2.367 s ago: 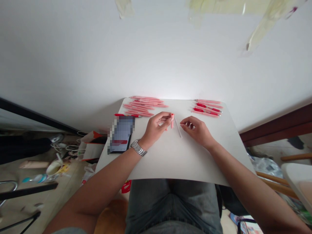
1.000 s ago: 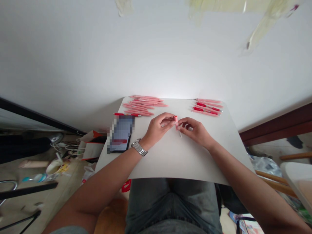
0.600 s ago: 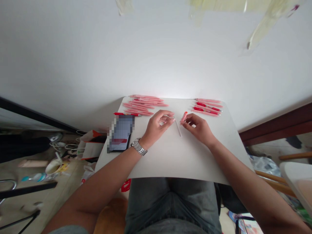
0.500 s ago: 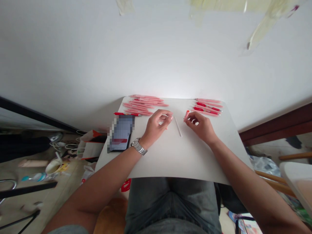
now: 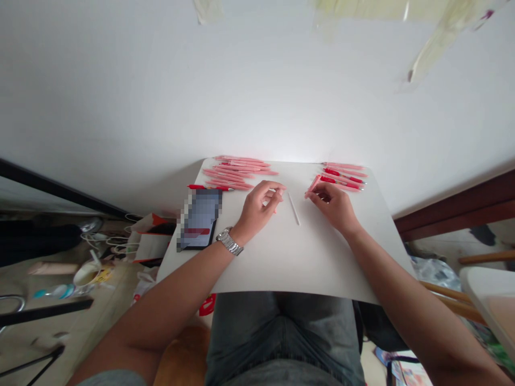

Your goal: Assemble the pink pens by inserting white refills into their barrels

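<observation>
My right hand (image 5: 333, 202) pinches a pink pen barrel (image 5: 313, 184) between thumb and fingers, tilted with its top end up and to the right. My left hand (image 5: 261, 203) is closed, thumb against fingertips; a small orange-red bit peeks out below them, but the rest of what it holds is hidden. Between the hands a thin white pen refill (image 5: 294, 209) lies on the white table (image 5: 289, 257). Left of it, beyond my left hand, is a pile of pink pens (image 5: 237, 169). Several pink and red pens (image 5: 344, 174) lie just beyond my right hand.
A phone (image 5: 199, 220) with a blurred screen lies beside my left forearm, below a red pen (image 5: 209, 188). The white wall (image 5: 257, 96) borders the table's far edge. Bags, cables and a cup (image 5: 86, 273) are on the floor at left; a white chair (image 5: 488, 300) stands at right.
The pen barrel in my right hand has turned, its top end swinging up and to the right. My left hand and the refill have hardly moved.
</observation>
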`<state>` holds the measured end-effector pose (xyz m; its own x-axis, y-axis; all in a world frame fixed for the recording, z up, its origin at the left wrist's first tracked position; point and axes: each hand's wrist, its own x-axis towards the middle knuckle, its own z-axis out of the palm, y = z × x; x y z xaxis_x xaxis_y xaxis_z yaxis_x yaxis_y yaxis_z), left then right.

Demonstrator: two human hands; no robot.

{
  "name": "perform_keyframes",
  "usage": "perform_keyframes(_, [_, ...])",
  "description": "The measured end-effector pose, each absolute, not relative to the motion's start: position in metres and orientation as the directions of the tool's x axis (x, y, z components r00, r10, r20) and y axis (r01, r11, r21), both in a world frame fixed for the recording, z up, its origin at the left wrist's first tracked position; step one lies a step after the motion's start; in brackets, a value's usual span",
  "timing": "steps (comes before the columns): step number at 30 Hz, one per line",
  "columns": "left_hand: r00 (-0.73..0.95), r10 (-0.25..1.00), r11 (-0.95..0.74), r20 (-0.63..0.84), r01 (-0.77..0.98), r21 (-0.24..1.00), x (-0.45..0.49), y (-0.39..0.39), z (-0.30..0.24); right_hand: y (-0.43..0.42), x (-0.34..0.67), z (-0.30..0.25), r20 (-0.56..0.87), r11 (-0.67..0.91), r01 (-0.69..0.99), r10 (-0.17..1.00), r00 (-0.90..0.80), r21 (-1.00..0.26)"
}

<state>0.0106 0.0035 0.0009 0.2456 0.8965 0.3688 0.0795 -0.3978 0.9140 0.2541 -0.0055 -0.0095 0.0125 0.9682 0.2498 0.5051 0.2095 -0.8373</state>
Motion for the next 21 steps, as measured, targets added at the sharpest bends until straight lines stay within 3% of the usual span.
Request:
perform_keyframes(5, [0.248,0.894,-0.406,0.373,0.098,0.908,0.011,0.002,0.002,-0.005,0.257,-0.016,0.245,0.206,0.611,0.969,-0.021,-0.764])
perform_keyframes(21, [0.259,0.889,-0.417,0.377,0.119,0.901,0.009,0.003,0.001,-0.008,0.252,-0.005,0.307,0.213,0.527,0.947,0.096,-0.822])
